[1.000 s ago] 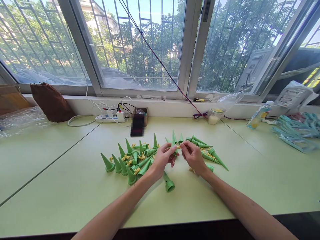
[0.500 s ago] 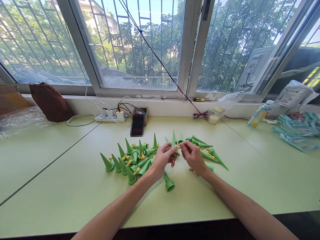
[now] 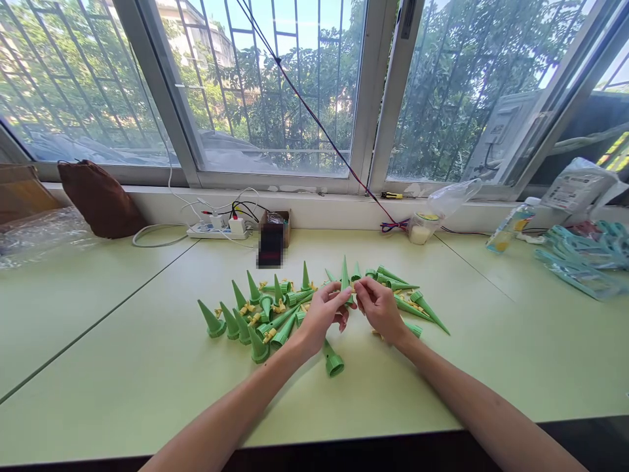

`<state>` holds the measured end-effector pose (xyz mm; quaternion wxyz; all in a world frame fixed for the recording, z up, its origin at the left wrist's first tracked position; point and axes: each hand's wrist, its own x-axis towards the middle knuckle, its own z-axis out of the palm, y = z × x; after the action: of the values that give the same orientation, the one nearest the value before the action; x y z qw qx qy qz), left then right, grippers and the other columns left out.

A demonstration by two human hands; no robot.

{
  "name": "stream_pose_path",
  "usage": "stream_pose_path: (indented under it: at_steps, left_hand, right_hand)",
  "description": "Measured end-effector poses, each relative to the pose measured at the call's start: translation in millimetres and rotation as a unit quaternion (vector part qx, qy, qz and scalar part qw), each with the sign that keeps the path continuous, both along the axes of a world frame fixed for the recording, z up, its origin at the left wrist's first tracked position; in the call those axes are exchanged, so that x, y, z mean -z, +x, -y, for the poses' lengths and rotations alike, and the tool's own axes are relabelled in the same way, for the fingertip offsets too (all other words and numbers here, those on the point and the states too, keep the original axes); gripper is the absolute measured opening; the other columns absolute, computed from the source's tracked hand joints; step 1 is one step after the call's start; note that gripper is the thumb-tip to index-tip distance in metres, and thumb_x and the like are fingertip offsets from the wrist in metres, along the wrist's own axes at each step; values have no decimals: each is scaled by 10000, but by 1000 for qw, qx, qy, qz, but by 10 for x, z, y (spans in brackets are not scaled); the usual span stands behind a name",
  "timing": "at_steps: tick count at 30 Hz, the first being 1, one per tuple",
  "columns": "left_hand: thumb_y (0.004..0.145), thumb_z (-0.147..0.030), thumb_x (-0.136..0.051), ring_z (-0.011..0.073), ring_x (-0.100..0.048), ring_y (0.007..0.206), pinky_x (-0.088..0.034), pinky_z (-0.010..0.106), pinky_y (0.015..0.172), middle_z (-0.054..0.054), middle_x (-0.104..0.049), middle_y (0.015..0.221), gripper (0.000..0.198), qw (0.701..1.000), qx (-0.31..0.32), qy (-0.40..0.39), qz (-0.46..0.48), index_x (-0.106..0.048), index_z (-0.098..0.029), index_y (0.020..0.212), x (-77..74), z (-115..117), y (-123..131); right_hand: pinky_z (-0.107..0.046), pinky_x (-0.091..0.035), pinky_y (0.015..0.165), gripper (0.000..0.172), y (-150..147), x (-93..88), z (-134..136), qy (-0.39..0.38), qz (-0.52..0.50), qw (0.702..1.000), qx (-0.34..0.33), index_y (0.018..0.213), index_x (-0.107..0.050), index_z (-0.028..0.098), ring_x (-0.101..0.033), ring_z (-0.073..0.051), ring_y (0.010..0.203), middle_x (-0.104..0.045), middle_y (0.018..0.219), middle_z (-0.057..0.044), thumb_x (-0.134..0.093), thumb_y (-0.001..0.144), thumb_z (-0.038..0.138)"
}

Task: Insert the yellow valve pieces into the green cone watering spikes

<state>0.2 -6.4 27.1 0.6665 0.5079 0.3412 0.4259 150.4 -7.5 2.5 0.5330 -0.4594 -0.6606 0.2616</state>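
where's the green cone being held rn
In the head view, the green cone points up near the middle, in the left hand, just left of the right hand.

One green cone (image 3: pixel 344 270), point up, in the person's left hand (image 3: pixel 319 313); one yellow fitting (image 3: pixel 352 287) at its side, pinched by the right hand (image 3: pixel 381 309). Further cones (image 3: pixel 211 321), standing and lying, on the table (image 3: pixel 122 387). Behind, left to right: bag (image 3: pixel 98 200), power strip (image 3: pixel 199 231), jar (image 3: pixel 419 231), bottle (image 3: pixel 511 227).

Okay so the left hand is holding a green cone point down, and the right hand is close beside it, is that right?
Not quite: in the head view, the green cone in the left hand points up, not down. The right hand is close beside it.
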Motion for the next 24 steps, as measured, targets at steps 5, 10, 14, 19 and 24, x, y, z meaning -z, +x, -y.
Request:
stream_pose_path:
  at_steps: [5, 10, 14, 19, 24]
  left_hand:
    - [762, -506, -698, 61, -465, 463, -372, 191, 399, 2, -597, 710, 397, 1000, -5, 0, 2, -493, -177, 846, 3, -5, 2]
    - [763, -517, -696, 64, -465, 470, -369, 196, 393, 5, -598, 728, 412, 1000, -8, 26, -10, -501, -173, 878, 11, -5, 3]
    - [781, -523, -677, 69, -467, 476, -359, 197, 389, -7, -575, 712, 406, 997, -10, 59, -40, -503, -173, 892, 4, 9, 3]
    - [766, -539, -683, 69, -478, 470, -367, 200, 393, 0, -589, 723, 428, 999, -8, 31, -12, -486, -174, 869, 2, -15, 0]
    - [749, -529, -702, 66, -468, 456, -363, 197, 389, -19, -570, 692, 441, 1000, -11, 5, 11, -486, -173, 893, -6, -35, -10]
  right_hand:
    - [-239, -362, 480, 347, 7, 3, 4, -5, -7, 1000, 5, 763, -544, 203, -422, -113, 477, -496, 551, 34, -478, 953, 486]
    - [-246, -366, 478, 418, 18, -6, -10, -25, -6, 1000, 6, 696, -513, 208, -422, -115, 443, -487, 493, 37, -450, 954, 531]
    - [-242, -365, 473, 413, 12, -6, -11, -26, -16, 999, 9, 713, -510, 208, -417, -111, 429, -479, 473, 43, -438, 958, 532]
    - [-237, -387, 469, 324, -16, -9, 0, -23, -68, 997, -7, 840, -493, 216, -431, -109, 430, -495, 513, 57, -466, 946, 522]
    - [-238, -392, 445, 299, -36, -44, 8, -20, -99, 994, -33, 896, -459, 220, -474, -114, 448, -534, 582, 45, -517, 920, 512]
